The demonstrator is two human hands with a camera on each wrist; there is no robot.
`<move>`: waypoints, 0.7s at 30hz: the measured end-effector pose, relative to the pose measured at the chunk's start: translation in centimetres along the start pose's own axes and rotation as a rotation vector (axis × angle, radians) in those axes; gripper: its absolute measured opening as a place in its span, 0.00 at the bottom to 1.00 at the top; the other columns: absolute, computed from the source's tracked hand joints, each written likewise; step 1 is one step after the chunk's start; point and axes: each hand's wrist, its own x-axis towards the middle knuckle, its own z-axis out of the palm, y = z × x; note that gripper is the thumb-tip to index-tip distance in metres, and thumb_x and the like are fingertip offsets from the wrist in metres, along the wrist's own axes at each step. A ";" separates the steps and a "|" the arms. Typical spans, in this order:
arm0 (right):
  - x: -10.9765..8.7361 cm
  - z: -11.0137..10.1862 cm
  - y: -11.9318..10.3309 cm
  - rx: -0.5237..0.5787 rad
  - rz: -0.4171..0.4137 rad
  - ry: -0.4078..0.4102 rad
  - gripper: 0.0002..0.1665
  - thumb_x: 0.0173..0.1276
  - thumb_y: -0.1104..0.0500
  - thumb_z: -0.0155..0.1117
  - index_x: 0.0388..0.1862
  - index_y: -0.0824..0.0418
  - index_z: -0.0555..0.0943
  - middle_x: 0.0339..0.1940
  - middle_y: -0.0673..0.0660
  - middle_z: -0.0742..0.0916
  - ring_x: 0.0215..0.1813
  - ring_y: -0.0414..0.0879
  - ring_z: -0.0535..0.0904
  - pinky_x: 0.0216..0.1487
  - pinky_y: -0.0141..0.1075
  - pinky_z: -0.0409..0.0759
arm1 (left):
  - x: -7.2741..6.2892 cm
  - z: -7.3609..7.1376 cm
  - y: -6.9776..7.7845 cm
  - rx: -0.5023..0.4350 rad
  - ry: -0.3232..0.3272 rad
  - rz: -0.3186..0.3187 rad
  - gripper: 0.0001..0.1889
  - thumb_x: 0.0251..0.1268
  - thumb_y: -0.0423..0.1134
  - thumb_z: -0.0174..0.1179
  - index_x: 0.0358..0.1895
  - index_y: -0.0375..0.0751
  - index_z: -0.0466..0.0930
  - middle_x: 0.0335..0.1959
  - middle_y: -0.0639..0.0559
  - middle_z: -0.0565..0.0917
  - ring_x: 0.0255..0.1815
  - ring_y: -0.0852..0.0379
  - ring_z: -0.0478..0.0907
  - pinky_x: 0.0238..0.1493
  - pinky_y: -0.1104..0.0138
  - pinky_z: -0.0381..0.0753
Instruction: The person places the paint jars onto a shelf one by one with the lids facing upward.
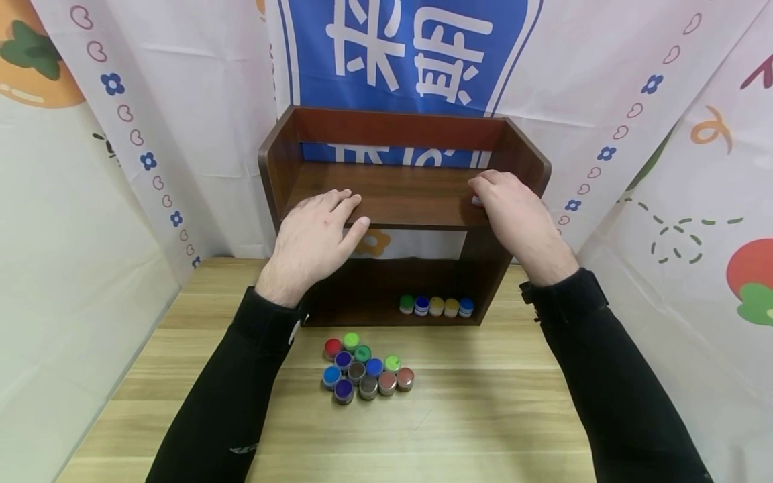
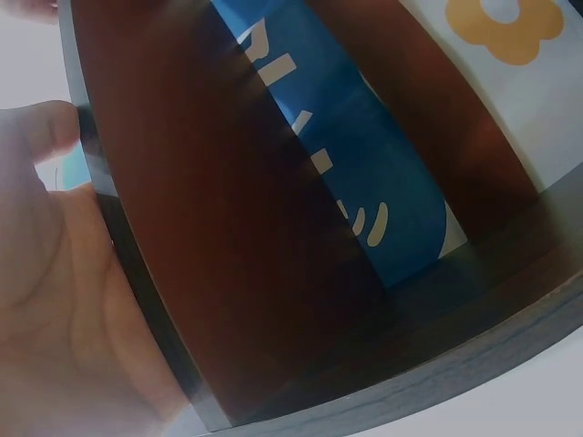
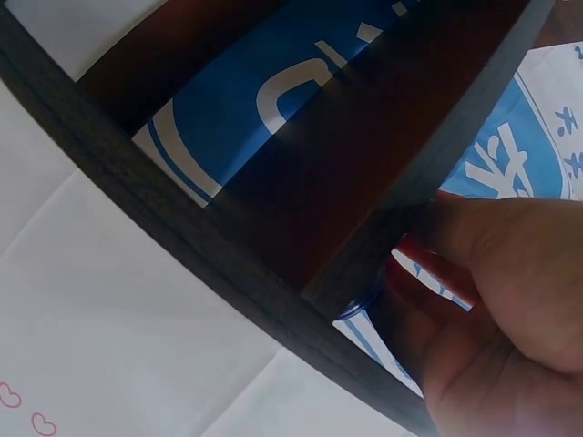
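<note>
From the head, a small jar (image 1: 477, 200) is pinched at the right end of the upper shelf (image 1: 398, 198) by the fingers of the right hand (image 1: 513, 215) and mostly hidden by them. At the opposite end, the shelf's front edge is covered by the left hand (image 1: 315, 235), its fingers extended, thumb set apart, nothing held. The jar, it is judged, is being placed on the board; a level seat and a careful parting of the fingers seem called for next. Five squat, round, flat-lidded jars (image 1: 436, 306) are lined up on the lower shelf (image 1: 356, 310). More jars (image 1: 357, 372), lidded in red, green, blue, grey and pink, are clustered on the pale, wood-grained bench (image 1: 483, 416). The scene is backed by creased, printed cloth (image 1: 205, 94).

From the left wrist, the palm is seen beside the shelf's straight, smooth edge; the reddish-brown board is cast in shadow.

From the right wrist, a rounded blue rim is glimpsed between the curled fingers and the shelf's corner, near the dark, curved side panel (image 3: 173, 228). Whether the jar's base is touching the board cannot be told.
</note>
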 end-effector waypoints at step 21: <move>-6.0 1.4 -3.0 0.041 -0.243 0.143 0.23 0.87 0.65 0.71 0.76 0.67 0.86 0.74 0.69 0.91 0.76 0.65 0.89 0.80 0.59 0.90 | -0.1 0.1 0.0 0.004 0.002 0.001 0.37 0.98 0.63 0.44 0.92 0.44 0.70 0.93 0.40 0.73 0.95 0.37 0.69 0.98 0.39 0.66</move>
